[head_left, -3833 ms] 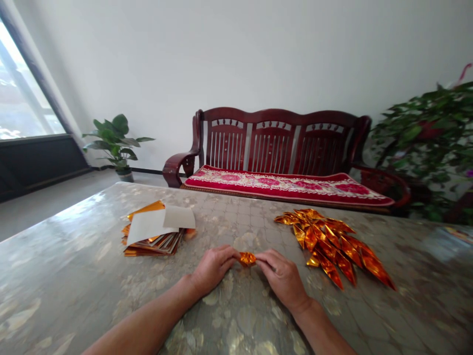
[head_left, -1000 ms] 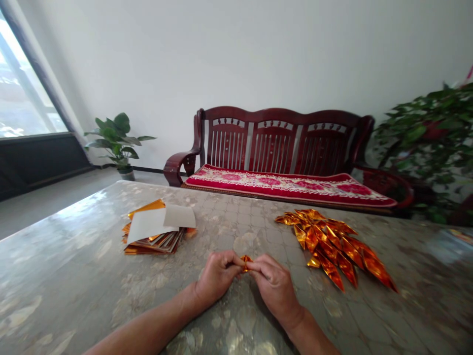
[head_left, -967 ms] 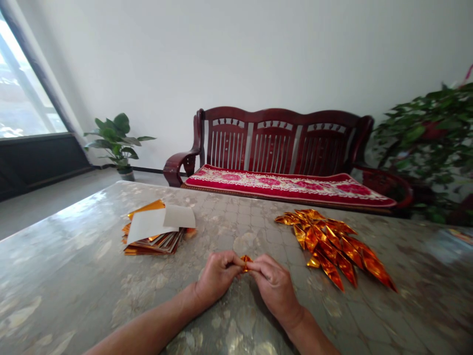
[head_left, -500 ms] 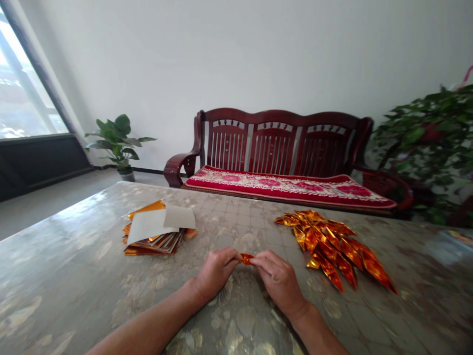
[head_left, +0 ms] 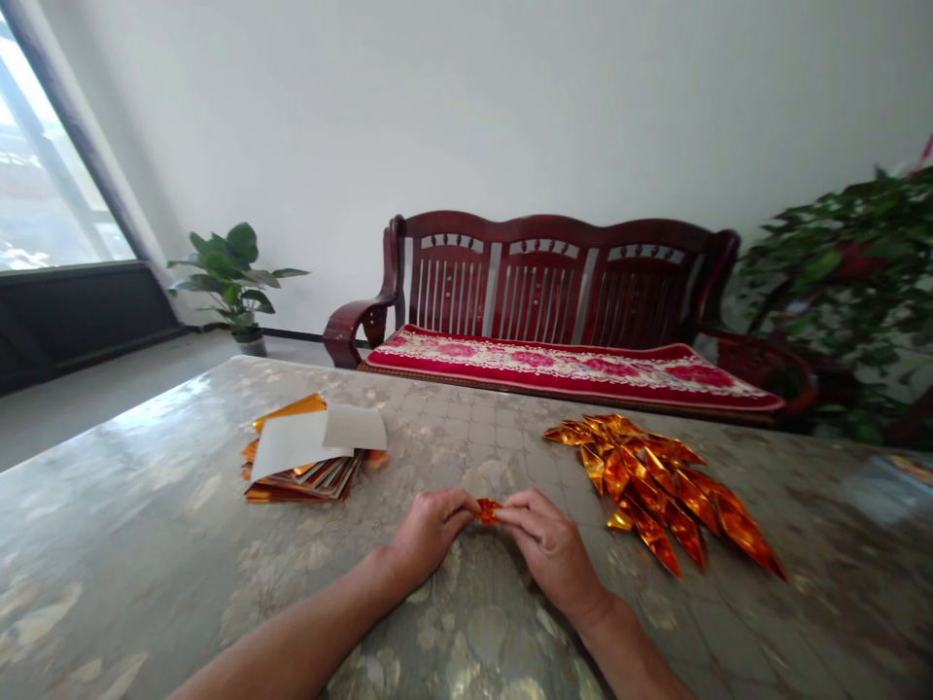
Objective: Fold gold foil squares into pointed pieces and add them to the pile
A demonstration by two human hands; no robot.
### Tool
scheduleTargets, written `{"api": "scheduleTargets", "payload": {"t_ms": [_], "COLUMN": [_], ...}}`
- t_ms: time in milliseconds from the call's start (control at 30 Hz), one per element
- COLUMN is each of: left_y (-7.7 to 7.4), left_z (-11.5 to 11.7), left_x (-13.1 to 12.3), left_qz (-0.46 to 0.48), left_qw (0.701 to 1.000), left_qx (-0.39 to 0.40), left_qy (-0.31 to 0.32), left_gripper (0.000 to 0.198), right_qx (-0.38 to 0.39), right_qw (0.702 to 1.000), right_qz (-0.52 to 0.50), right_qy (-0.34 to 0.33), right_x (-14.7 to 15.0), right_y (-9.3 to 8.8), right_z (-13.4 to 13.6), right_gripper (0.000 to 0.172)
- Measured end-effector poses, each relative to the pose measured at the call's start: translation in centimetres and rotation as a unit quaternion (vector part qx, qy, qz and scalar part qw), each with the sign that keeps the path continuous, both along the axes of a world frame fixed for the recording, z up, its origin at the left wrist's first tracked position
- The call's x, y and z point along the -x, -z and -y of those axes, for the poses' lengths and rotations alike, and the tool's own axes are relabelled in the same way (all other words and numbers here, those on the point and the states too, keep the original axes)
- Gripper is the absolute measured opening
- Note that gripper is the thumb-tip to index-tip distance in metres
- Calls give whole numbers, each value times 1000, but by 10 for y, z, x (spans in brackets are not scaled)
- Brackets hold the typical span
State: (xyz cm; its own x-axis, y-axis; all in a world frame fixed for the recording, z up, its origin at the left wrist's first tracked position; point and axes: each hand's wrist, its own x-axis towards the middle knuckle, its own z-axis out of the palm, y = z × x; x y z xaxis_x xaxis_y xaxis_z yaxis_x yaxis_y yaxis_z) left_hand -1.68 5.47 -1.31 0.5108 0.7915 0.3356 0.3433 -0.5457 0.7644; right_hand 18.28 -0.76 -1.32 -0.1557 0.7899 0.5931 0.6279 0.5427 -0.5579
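On the (head_left: pixel 146 515) table, left of centre, lies a stack of gold foil sheets (head_left: pixel 302 472) under white paper. The left hand (head_left: pixel 430 535) and right hand (head_left: pixel 546 549) pinch a small folded orange foil piece (head_left: pixel 488 510) between them at the table's centre; a heap of folded foil triangles (head_left: pixel 652 491) lies just right.

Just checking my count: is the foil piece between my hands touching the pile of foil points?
No, the small foil piece pinched between the left hand and right hand sits apart from the pile of foil points.
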Motion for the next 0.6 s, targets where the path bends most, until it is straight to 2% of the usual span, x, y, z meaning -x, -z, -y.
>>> {"api": "scheduleTargets", "payload": {"t_ms": [267, 600], "left_y": [-1, 0], "left_z": [5, 0], "left_x": [-5, -1], "left_qz": [9, 2], "left_qw": [1000, 999], "left_qx": [7, 4], "left_qy": [-16, -40], "left_gripper": [19, 16], "right_qx": [-22, -21], "right_qw": [1000, 1000], "right_qz": [-14, -16], "right_qy": [-6, -13], "right_x": [5, -1], "right_y": [1, -4], "right_z": [-2, 1], "right_gripper": [26, 32]}}
